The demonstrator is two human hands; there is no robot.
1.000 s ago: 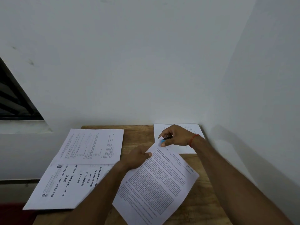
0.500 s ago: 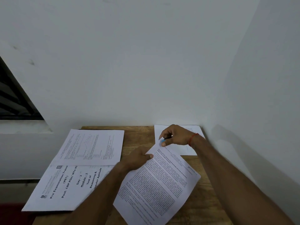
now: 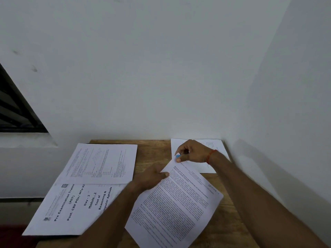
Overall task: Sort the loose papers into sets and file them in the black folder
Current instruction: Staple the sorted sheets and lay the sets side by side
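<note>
A tilted sheet of dense print [image 3: 176, 206] lies on the wooden table [image 3: 152, 153]. My left hand [image 3: 152, 176] grips its upper left edge, thumb on top. My right hand [image 3: 193, 152] pinches the sheet's top corner while holding a small blue-tipped pen [image 3: 180, 155]. Under my right hand lies another white sheet [image 3: 215, 149] in the table's far right corner. On the left, a sheet with a diagram [image 3: 102, 163] overlaps a title page [image 3: 71, 208] reading "Pre Examination Training". No black folder can be made out for certain.
White walls [image 3: 161, 68] close in behind and to the right of the table. A dark window [image 3: 12, 108] is at the far left. The left papers overhang the table's left edge.
The view shifted very slightly. Both hands stay on the top corner of the printed sheet; my right thumb slid a little along the corner.
</note>
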